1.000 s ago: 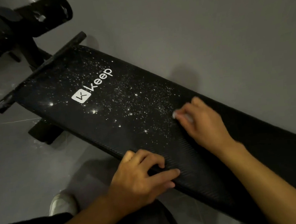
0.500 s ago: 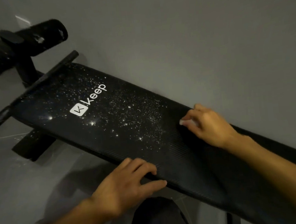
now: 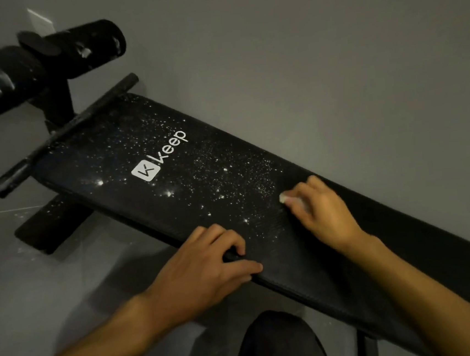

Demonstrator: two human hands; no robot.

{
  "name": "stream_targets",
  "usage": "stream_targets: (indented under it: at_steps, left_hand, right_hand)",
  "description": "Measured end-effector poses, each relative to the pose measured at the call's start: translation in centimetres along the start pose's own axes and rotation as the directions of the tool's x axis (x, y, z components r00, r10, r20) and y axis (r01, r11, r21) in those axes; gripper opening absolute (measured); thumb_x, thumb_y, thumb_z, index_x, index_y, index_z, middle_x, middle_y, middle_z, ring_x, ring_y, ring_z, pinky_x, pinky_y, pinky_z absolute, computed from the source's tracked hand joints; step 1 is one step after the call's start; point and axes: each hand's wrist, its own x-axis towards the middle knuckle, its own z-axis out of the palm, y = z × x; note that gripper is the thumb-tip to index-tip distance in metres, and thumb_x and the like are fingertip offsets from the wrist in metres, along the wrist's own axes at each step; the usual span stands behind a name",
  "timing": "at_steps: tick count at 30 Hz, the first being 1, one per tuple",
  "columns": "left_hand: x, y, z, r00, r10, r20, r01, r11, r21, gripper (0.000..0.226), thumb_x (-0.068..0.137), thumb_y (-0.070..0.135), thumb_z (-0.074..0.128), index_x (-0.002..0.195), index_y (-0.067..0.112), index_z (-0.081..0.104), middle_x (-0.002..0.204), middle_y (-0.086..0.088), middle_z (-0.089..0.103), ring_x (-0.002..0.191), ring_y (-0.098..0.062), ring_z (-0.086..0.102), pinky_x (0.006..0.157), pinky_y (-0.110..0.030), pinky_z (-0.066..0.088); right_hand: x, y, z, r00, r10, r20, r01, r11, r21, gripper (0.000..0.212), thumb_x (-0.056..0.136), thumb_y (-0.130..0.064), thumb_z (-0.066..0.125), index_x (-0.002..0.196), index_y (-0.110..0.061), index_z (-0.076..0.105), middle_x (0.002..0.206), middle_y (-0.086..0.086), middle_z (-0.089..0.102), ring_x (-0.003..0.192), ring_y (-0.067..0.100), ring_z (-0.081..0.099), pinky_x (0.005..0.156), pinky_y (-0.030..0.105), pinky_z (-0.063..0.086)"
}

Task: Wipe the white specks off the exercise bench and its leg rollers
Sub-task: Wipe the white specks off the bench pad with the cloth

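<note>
A long black padded exercise bench point(image 3: 112, 166) with a white "keep" logo runs from upper left to lower right along the wall. White specks point(image 3: 228, 178) cover its middle and left part; the pad right of my hands looks dark and speck-free. My right hand point(image 3: 320, 212) presses a small white wipe point(image 3: 286, 198) onto the pad at the edge of the specked area. My left hand point(image 3: 205, 269) grips the bench's near edge, fingers curled on the pad. Black leg rollers point(image 3: 78, 52) with white smears stand at the upper left.
A grey wall point(image 3: 332, 68) runs close behind the bench. A black crossbar point(image 3: 60, 137) sits at the bench's head, a speckled foot bar point(image 3: 49, 224) rests on the grey tiled floor point(image 3: 38, 297). My dark-clothed knee point(image 3: 278, 345) is under the near edge.
My right hand with the wipe slid back and forth across the pad at the boundary of the specks. My left hand kept its hold on the near edge. The camera shifted.
</note>
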Motion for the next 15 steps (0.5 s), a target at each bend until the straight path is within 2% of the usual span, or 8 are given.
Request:
stream_targets:
  at_steps: [1, 2, 4, 6, 8, 10, 13, 15]
  left_hand:
    - [0.1, 0.2, 0.1, 1.0, -0.015, -0.003, 0.015, 1.0, -0.005, 0.021, 0.102, 0.046, 0.059, 0.121, 0.043, 0.069, 0.113, 0.007, 0.056, 0.099, -0.015, 0.051, 0.083, -0.028, 0.033]
    - [0.3, 0.4, 0.3, 0.999, -0.032, -0.006, 0.032, 0.999, -0.006, 0.019, 0.101, 0.047, 0.06, 0.118, 0.044, 0.069, 0.112, 0.007, 0.056, 0.1, -0.015, 0.051, 0.085, -0.027, 0.03]
    - [0.6, 0.7, 0.7, 0.997, -0.073, -0.017, 0.073, 0.997, -0.007, 0.016, 0.1, 0.051, 0.062, 0.112, 0.045, 0.07, 0.111, 0.008, 0.056, 0.1, -0.015, 0.052, 0.087, -0.028, 0.028]
    - [0.6, 0.8, 0.9, 0.995, -0.097, -0.032, 0.097, 0.995, -0.017, 0.015, 0.099, 0.053, 0.063, 0.11, 0.045, 0.07, 0.11, 0.008, 0.056, 0.1, -0.016, 0.053, 0.087, -0.03, 0.029]
    - [0.5, 0.7, 1.1, 0.995, -0.093, -0.041, 0.093, 0.996, -0.01, 0.015, 0.099, 0.053, 0.063, 0.109, 0.045, 0.07, 0.11, 0.009, 0.057, 0.1, -0.016, 0.052, 0.088, -0.03, 0.029]
    - [0.5, 0.5, 1.1, 0.995, -0.086, -0.042, 0.086, 0.996, 0.002, 0.016, 0.1, 0.054, 0.061, 0.11, 0.046, 0.07, 0.11, 0.009, 0.057, 0.1, -0.015, 0.051, 0.088, -0.029, 0.03]
    - [0.5, 0.4, 1.3, 0.995, -0.087, -0.041, 0.087, 0.996, 0.012, 0.016, 0.099, 0.054, 0.061, 0.109, 0.046, 0.071, 0.11, 0.009, 0.057, 0.099, -0.015, 0.05, 0.088, -0.028, 0.027]
    - [0.6, 0.3, 1.3, 0.996, -0.089, -0.029, 0.09, 0.996, 0.012, 0.016, 0.098, 0.055, 0.062, 0.108, 0.047, 0.071, 0.109, 0.009, 0.058, 0.099, -0.015, 0.05, 0.088, -0.027, 0.025]
  right_hand:
    - [0.3, 0.1, 0.0, 0.996, 0.085, -0.027, -0.084, 0.996, 0.033, 0.023, 0.101, -0.039, 0.053, 0.12, -0.03, 0.062, 0.103, -0.011, 0.045, 0.089, 0.008, 0.056, 0.073, 0.024, 0.051]
    - [0.2, -0.4, 0.3, 0.994, 0.102, -0.047, -0.1, 0.994, 0.051, 0.022, 0.101, -0.038, 0.054, 0.119, -0.029, 0.063, 0.102, -0.011, 0.045, 0.089, 0.007, 0.056, 0.073, 0.024, 0.051]
    - [-1.5, -2.0, 1.4, 0.998, -0.021, -0.056, 0.024, 0.998, 0.058, 0.025, 0.102, -0.04, 0.051, 0.117, -0.027, 0.065, 0.099, -0.011, 0.044, 0.083, 0.005, 0.053, 0.068, 0.025, 0.05]
    - [-4.0, -3.5, 1.8, 0.987, -0.162, -0.005, 0.161, 0.98, 0.113, 0.027, 0.103, -0.043, 0.049, 0.118, -0.027, 0.065, 0.096, -0.011, 0.042, 0.079, 0.004, 0.051, 0.061, 0.025, 0.048]
    - [-4.2, -2.7, 1.7, 0.979, -0.205, 0.017, 0.202, 0.975, 0.091, 0.028, 0.102, -0.046, 0.048, 0.119, -0.03, 0.064, 0.097, -0.012, 0.042, 0.077, 0.005, 0.051, 0.059, 0.028, 0.049]
    - [-2.3, -1.3, 1.5, 0.991, -0.12, -0.052, 0.122, 0.992, 0.033, 0.027, 0.101, -0.048, 0.048, 0.118, -0.032, 0.062, 0.099, -0.012, 0.042, 0.078, 0.005, 0.052, 0.062, 0.032, 0.054]
    - [-0.3, -0.5, 1.8, 0.989, 0.076, -0.129, -0.07, 0.996, 0.05, 0.025, 0.099, -0.044, 0.053, 0.115, -0.028, 0.064, 0.1, -0.011, 0.044, 0.08, 0.005, 0.054, 0.068, 0.035, 0.057]
    - [-1.5, -1.7, 2.3, 0.992, 0.011, -0.126, -0.004, 0.998, 0.057, 0.026, 0.101, -0.043, 0.051, 0.114, -0.026, 0.066, 0.099, -0.009, 0.045, 0.078, 0.006, 0.053, 0.063, 0.034, 0.054]
